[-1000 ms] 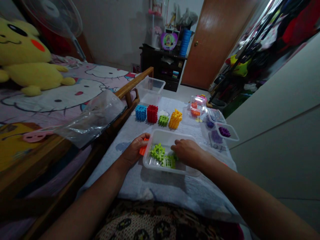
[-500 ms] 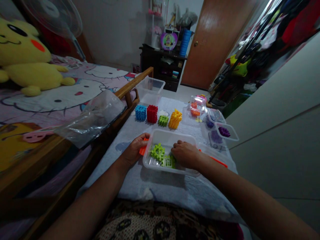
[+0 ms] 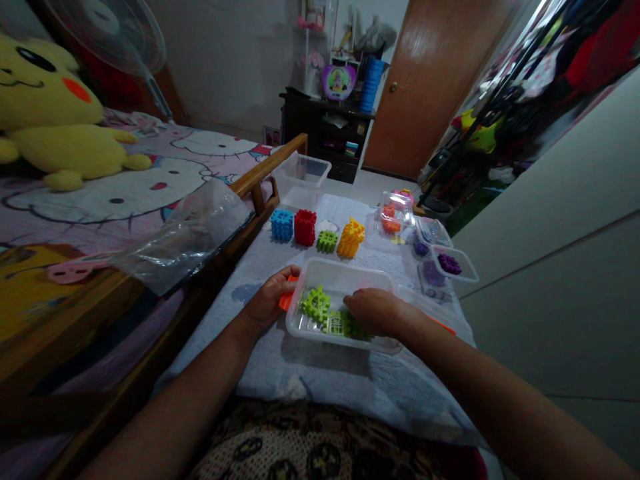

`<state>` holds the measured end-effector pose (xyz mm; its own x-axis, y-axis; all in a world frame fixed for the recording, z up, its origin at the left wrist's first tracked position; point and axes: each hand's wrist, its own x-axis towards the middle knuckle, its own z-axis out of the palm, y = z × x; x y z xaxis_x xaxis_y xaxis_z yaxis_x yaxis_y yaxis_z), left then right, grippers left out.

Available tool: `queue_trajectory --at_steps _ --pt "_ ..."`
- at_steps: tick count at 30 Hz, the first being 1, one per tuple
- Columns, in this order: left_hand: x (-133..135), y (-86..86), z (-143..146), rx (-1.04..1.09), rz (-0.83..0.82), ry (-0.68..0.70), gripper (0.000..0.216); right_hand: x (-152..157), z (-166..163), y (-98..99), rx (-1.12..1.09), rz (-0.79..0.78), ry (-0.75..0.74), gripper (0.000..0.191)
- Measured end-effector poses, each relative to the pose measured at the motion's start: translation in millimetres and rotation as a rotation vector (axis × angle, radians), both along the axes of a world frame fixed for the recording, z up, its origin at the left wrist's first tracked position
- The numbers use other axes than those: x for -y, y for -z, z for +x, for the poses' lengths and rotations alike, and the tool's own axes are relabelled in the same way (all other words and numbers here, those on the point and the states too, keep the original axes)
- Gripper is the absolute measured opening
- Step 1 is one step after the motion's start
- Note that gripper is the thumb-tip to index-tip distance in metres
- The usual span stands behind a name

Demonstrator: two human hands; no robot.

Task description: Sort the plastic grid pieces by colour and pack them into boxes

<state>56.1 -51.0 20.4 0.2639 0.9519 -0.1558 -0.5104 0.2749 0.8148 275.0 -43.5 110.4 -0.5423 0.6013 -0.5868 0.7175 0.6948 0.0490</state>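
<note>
A clear plastic box (image 3: pixel 325 339) with orange handles sits on the cloth-covered table. My left hand (image 3: pixel 269 297) is closed around the orange handle (image 3: pixel 286 301) at its left end. Inside the box my right hand (image 3: pixel 376 311) reaches down with curled fingers over the green pieces; what they hold, if anything, is hidden. Green interlocking plastic blocks lie on the box floor: a gear-shaped one (image 3: pixel 316 304) and a window-like square one (image 3: pixel 336 323), with more green partly under my right hand.
Behind the box stand stacks of blue (image 3: pixel 283 226), red (image 3: pixel 305 228), green (image 3: pixel 327 241) and yellow blocks (image 3: pixel 351 238). Orange pieces (image 3: pixel 390 218) and purple pieces (image 3: pixel 449 264) lie in clear containers at the right. An upright clear bin (image 3: pixel 303 179) stands at the back. A wooden bed rail (image 3: pixel 270 163) borders the left.
My right hand has shifted slightly and lowered within the box, and more green shows beneath it. My left hand stays on the handle.
</note>
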Motion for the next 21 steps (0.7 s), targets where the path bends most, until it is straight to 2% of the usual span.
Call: queue_trajectory --at_steps 5,10,13,17,21 --pt "-1 1.9 0 0.013 0.005 0.007 0.036 -5 4 -15.5 -0.019 0.001 -0.021 0.029" --pt "-1 2.4 0 0.013 -0.001 0.010 0.035 -24 9 -59.7 -0.173 0.076 0.022 0.040" --pt "-1 3.4 0 0.020 0.000 0.011 0.035 -44 2 -78.7 -0.331 0.206 0.069 0.038" --pt "-1 7.0 0 0.018 -0.006 0.015 0.033 -79 -21 -74.8 -0.360 0.399 0.088 0.034" --pt "-1 8.2 0 0.022 0.021 0.026 0.030 -112 -53 -52.7 -0.210 0.367 0.028 0.039"
